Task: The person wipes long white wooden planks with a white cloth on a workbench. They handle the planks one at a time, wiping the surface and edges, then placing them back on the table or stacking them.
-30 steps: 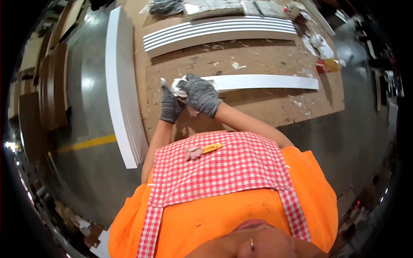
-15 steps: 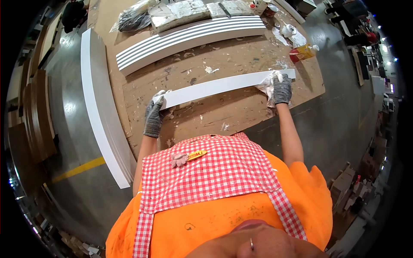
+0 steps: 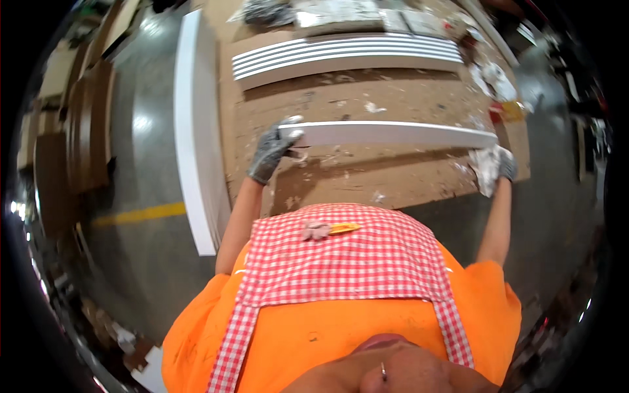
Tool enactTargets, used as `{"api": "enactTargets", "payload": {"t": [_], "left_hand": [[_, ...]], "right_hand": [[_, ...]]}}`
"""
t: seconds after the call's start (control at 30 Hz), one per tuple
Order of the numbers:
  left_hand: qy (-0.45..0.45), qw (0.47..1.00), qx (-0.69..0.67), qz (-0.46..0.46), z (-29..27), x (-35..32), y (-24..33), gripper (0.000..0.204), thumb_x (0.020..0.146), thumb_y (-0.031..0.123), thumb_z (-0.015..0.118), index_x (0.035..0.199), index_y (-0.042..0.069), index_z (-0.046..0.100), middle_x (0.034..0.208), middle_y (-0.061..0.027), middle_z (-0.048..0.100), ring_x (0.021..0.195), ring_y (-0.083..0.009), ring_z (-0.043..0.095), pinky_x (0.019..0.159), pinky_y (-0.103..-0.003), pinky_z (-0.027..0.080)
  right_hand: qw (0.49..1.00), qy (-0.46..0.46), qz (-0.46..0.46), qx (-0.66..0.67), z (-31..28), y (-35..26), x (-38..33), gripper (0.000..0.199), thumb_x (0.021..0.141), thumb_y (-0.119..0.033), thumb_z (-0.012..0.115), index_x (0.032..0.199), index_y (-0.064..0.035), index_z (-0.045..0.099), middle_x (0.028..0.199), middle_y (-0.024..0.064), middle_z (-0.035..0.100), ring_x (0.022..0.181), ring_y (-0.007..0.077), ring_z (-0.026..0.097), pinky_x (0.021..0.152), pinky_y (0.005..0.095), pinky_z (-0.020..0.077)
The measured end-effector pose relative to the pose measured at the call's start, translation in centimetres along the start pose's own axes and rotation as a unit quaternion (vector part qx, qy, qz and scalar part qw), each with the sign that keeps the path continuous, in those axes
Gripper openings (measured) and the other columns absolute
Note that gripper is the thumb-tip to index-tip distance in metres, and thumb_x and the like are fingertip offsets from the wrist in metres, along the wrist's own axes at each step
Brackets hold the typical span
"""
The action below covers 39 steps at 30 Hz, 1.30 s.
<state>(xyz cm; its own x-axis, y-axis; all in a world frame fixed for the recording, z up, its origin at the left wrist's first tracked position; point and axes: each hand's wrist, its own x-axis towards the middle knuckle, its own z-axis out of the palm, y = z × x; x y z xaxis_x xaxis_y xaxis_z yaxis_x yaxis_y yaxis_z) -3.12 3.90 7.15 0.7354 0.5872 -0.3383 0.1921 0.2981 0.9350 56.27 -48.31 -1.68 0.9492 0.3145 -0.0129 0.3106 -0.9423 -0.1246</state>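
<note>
The gloved left hand (image 3: 272, 154) clamps one end of a long white board (image 3: 393, 133); the right hand (image 3: 498, 167), fingers wrapped around a crumpled rag (image 3: 486, 171), is under the other end. The board lies across the worktop (image 3: 393, 177) middle, probably stiff and light, best held at both ends. Dusty workshop, grey floor (image 3: 141, 170).

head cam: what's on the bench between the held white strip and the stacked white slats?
Mostly bare brown benchtop between the white strip and the white slats, with only small white scraps and smears, in the head view.
</note>
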Motion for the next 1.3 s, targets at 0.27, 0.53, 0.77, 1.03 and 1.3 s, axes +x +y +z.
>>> {"api": "enactTargets", "payload": {"t": [0.27,0.53,0.77,1.03,1.3], "left_hand": [[-0.036,0.993,0.094,0.054,-1.3,-1.4,0.2,0.047,0.075,0.014,0.074,0.119,0.009,0.058,0.110,-0.0029,0.063,0.094,-0.0127,0.060,0.084,-0.028,0.051],[0.088,0.905,0.218,0.356,0.3,-2.1,0.2,0.021,0.068,0.007,0.074,0.089,0.010,0.071,0.111,-0.0088,0.062,0.103,-0.0227,0.059,0.085,-0.032,0.049],[0.169,0.922,0.130,0.322,1.1,-1.8,0.3,0.044,0.077,0.008,0.070,0.119,0.008,0.057,0.122,-0.0123,0.055,0.103,-0.0238,0.059,0.085,-0.033,0.050],[0.077,0.956,0.208,0.195,-0.5,-2.0,-3.2,0.020,0.088,0.013,0.058,0.104,0.000,0.061,0.083,-0.0069,0.067,0.079,-0.0158,0.064,0.073,-0.028,0.050],[0.075,0.986,0.113,0.092,-0.7,-2.4,-2.4,0.039,0.076,0.014,0.071,0.111,0.003,0.058,0.101,-0.0051,0.063,0.092,-0.0168,0.060,0.080,-0.030,0.048]], "right_hand": [[0.759,-0.188,0.249,0.572,-1.9,-11.8,-2.5,0.041,0.093,-0.037,0.048,0.120,-0.0067,0.056,0.104,0.0089,0.064,0.091,0.0197,0.061,0.079,0.0331,0.0514],[0.698,-0.309,0.236,0.602,-2.3,-13.4,-5.5,0.036,0.093,-0.029,0.050,0.117,-0.0040,0.057,0.106,0.0071,0.064,0.092,0.0177,0.062,0.078,0.0315,0.0516],[0.801,-0.295,0.072,0.516,-5.9,-18.4,-8.2,0.036,0.091,-0.026,0.053,0.117,-0.0017,0.057,0.108,0.0059,0.063,0.093,0.0164,0.061,0.081,0.0304,0.0499],[0.827,0.139,-0.543,0.048,-5.5,-40.2,-19.7,0.030,0.083,-0.028,0.063,0.101,-0.0055,0.058,0.094,0.0147,0.058,0.087,0.0290,0.057,0.078,0.0376,0.0467],[0.823,-0.142,-0.488,0.254,-8.4,-55.3,-29.5,0.038,0.079,-0.040,0.062,0.096,-0.0065,0.060,0.093,0.0170,0.058,0.089,0.0330,0.058,0.079,0.0416,0.0468]]}}
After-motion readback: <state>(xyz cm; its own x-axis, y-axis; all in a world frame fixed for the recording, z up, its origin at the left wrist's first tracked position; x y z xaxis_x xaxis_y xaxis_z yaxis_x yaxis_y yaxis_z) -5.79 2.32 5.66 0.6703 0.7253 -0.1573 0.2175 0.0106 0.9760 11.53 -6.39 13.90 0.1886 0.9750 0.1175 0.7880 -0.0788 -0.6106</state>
